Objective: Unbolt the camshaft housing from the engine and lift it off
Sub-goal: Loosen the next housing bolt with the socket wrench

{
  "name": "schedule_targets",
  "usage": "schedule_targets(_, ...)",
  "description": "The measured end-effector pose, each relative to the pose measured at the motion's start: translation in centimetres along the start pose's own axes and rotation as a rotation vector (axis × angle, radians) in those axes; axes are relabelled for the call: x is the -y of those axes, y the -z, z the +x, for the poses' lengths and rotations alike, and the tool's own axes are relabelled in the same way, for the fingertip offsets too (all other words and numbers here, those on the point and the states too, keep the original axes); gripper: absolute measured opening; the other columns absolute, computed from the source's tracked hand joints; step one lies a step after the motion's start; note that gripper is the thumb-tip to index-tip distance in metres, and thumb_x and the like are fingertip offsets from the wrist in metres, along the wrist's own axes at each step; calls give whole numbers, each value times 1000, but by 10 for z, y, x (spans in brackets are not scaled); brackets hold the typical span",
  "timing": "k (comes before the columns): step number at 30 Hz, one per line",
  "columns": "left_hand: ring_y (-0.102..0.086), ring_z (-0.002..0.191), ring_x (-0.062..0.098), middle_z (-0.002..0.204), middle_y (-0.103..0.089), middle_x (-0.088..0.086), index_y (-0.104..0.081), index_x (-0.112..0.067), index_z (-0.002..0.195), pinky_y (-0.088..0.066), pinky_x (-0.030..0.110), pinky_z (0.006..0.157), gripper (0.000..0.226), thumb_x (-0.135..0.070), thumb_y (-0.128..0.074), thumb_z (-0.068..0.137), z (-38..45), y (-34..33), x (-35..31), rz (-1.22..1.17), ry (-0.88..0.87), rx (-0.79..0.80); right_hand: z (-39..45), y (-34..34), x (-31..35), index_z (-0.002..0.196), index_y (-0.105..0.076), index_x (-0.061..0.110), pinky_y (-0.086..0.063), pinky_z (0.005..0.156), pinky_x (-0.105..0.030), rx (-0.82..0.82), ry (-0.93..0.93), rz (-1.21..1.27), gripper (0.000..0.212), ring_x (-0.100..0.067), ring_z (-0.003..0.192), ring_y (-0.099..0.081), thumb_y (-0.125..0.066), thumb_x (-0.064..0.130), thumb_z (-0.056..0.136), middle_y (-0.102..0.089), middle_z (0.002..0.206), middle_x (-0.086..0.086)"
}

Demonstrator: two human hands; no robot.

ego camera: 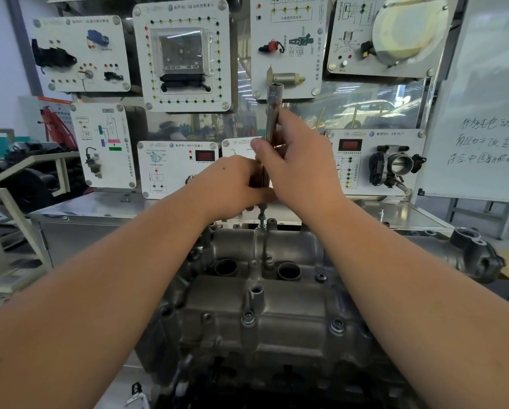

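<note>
left hand (232,187): curled around the lower part of the tool
right hand (300,160): gripping the tool shaft higher up
tool (272,113): long metal socket bar, nearly upright, tip on a bolt (261,219)
housing (262,305): on the engine, below both arms

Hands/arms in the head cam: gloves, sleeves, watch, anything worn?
Nothing worn. Left hand and right hand are bare, no gloves or rings visible. Both forearms are bare to the frame edge: no sleeves, watch or wristband in view.
</note>
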State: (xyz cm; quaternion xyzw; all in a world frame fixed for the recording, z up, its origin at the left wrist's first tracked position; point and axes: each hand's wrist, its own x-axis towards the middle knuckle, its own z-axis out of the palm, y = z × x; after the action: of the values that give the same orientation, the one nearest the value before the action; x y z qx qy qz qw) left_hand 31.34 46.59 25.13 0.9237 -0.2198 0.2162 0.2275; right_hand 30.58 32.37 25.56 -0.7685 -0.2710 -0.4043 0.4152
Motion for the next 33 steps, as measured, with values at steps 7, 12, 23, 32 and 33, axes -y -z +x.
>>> schedule_targets(7,-54,49,-1,57,-63,-22,-63,-27,75,-39,17,50,22,-31,-65,96,1,-1,4,-40,-3,39,2,2,1,138,-51,13,-58,83,-44,80,-52,52,37,-21,91,-72,-53,19,102,-73,103,-4)
schedule_targets(12,-51,44,-2,48,-57,-22,-53,-29,61,-35,9,45,35,-29,-67,92,1,0,1,-8,-11,-17,-1,1,3,148,-42,19,-57,85,-42,66,-42,59,51,-19,93,-70,-58,26,100,-72,110,0)
schedule_targets(23,-54,51,4,58,-64,-6,-68,-9,81,-36,15,49,35,-42,-62,90,-1,-1,-2,23,-12,-4,3,1,-1,115,-58,13,-56,75,-41,25,-61,32,17,-21,80,-69,-58,19,99,-70,84,-5)
schedule_targets(32,-51,45,-3,51,-58,-21,-56,-23,67,-37,10,48,28,-36,-64,90,-1,0,-1,6,-41,-7,1,-1,0,143,-44,17,-58,81,-46,62,-58,91,43,-24,89,-71,-52,17,100,-72,101,-6)
schedule_targets(33,-52,47,-3,51,-59,-17,-54,-25,65,-37,10,48,27,-43,-62,84,-2,0,-2,4,-44,-20,0,-1,0,141,-46,16,-58,79,-43,61,-45,81,41,-21,86,-71,-53,17,100,-72,97,-4)
